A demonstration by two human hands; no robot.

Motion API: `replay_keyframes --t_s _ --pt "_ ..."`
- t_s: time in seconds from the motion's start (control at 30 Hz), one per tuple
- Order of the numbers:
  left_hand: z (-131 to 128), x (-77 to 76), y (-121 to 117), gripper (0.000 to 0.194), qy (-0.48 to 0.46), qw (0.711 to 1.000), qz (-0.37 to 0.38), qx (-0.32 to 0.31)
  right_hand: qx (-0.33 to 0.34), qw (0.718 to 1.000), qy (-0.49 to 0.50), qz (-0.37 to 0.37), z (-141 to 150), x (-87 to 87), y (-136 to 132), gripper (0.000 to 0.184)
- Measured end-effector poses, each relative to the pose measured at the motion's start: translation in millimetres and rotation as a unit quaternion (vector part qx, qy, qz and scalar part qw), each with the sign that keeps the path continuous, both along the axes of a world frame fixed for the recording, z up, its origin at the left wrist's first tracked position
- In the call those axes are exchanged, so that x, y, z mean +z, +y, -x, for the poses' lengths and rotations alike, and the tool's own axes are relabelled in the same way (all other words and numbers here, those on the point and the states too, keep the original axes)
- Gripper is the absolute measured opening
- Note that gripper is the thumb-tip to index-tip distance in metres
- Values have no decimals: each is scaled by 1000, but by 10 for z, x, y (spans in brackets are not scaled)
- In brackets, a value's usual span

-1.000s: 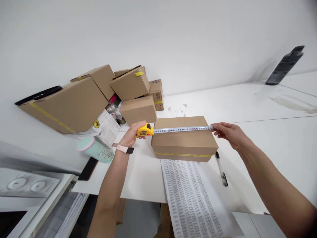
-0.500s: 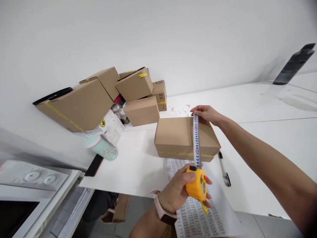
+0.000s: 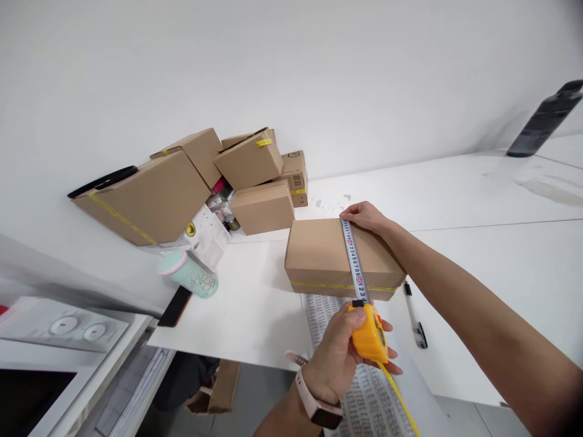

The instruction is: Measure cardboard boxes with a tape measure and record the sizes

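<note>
A closed cardboard box (image 3: 314, 249) with a yellow band along its near side sits on the white table. My left hand (image 3: 339, 346), a pink-strapped watch on its wrist, grips a yellow tape measure (image 3: 370, 334) just in front of the box. From its case the pulled-out blade (image 3: 353, 261) slants across the box top, and a yellow strap hangs below. At the far edge of the box, my right hand (image 3: 367, 216) pinches the blade's end. Printed sheets (image 3: 364, 394) lie partly under the box and beneath my left hand.
A black-capped marker (image 3: 415, 318) lies right of the box. More cardboard boxes (image 3: 264, 206) are piled at the back left, near a mint-green cup (image 3: 194, 276) on its dark pad. A dark bottle (image 3: 544, 121) stands far right by the wall.
The blade's far end has shifted left with my right hand, so the blade now slants. My left hand and the tape case have moved slightly right and down.
</note>
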State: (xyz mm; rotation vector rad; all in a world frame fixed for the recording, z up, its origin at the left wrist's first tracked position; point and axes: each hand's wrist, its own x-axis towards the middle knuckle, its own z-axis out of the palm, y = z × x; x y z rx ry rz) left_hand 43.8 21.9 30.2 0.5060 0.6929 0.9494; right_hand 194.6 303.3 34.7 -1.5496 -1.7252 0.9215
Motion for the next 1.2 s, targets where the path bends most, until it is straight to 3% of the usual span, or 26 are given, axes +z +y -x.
replay_keyframes --t_s 0.17,0.47,0.7,1.03,1.2 --pt "10 -6 -4 53 6 1000 -9 0 9 1000 -9 -5 -5 12 -35 20" --pt "130 56 240 53 17 1000 2 10 8 999 -34 -6 19 62 -93 19" --pt "127 53 248 81 27 999 -4 20 2 999 -51 15 33 110 -143 21" --pt "124 36 275 74 12 1000 11 22 -5 999 -48 14 45 118 -160 17" --pt "133 49 305 66 13 999 26 29 12 1000 12 15 38 185 -150 23"
